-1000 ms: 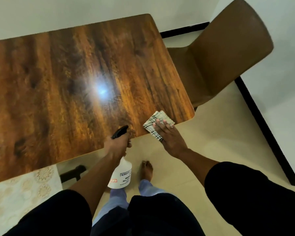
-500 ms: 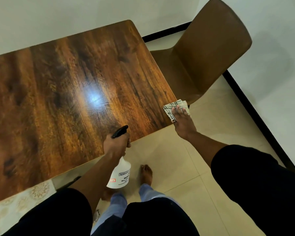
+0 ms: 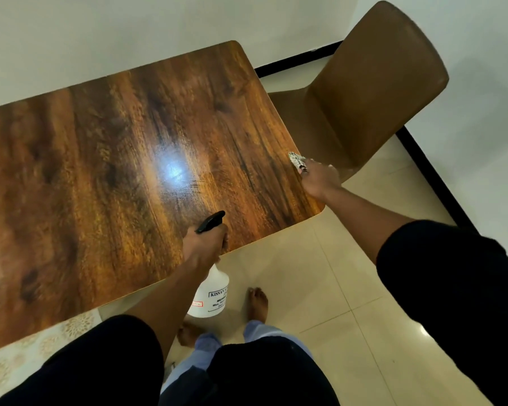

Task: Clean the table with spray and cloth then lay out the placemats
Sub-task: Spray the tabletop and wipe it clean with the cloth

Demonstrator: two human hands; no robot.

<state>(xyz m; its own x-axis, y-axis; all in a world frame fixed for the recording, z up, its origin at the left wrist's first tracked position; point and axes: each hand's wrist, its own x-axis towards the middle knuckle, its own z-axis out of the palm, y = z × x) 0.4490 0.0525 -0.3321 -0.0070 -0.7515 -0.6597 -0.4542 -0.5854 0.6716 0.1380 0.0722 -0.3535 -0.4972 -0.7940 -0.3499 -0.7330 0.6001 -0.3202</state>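
Left hand [image 3: 205, 244] clenched low; right hand [image 3: 320, 180] extended (arm straight).

Brown chair [image 3: 373, 83], beige tiled floor [image 3: 349, 303], white walls [image 3: 129, 33]

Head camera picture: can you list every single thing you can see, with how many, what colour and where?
table: one, brown wood grain, centre and left
cloth: one, white checked, at table's right edge under the right hand
spray bottle: one, white with black trigger, held below table's near edge
chair: one, brown, past table's right end
patterned mat: one, pale cream, bottom left
floor: beige tiles, lower right
left hand: grips the spray bottle
right hand: presses the cloth
feet: two, bare, on the floor
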